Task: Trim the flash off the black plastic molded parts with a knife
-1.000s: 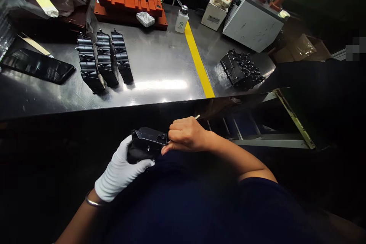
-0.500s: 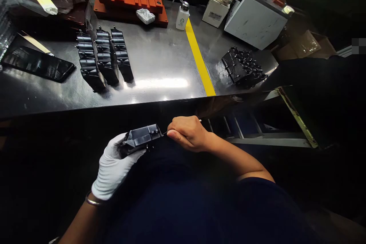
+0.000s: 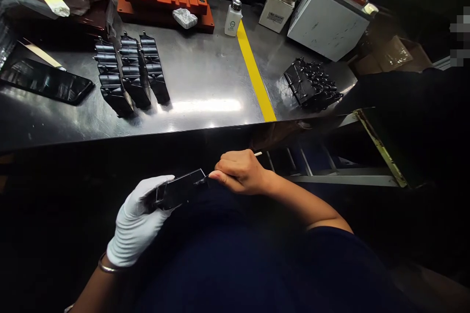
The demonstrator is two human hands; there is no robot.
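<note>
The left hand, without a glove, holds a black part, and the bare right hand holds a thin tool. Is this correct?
No: the left hand wears a white glove, as the head view shows. It does hold a black part, and the bare right hand holds a thin tool.

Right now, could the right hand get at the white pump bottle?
Probably, with a forward reach: only bench surface and yellow stripe appear between the right hand and the white pump bottle. Its grip on a thin tool might hinder grasping.

Bottle label (image 3: 232,25), box label (image 3: 276,18), both unreadable
</note>
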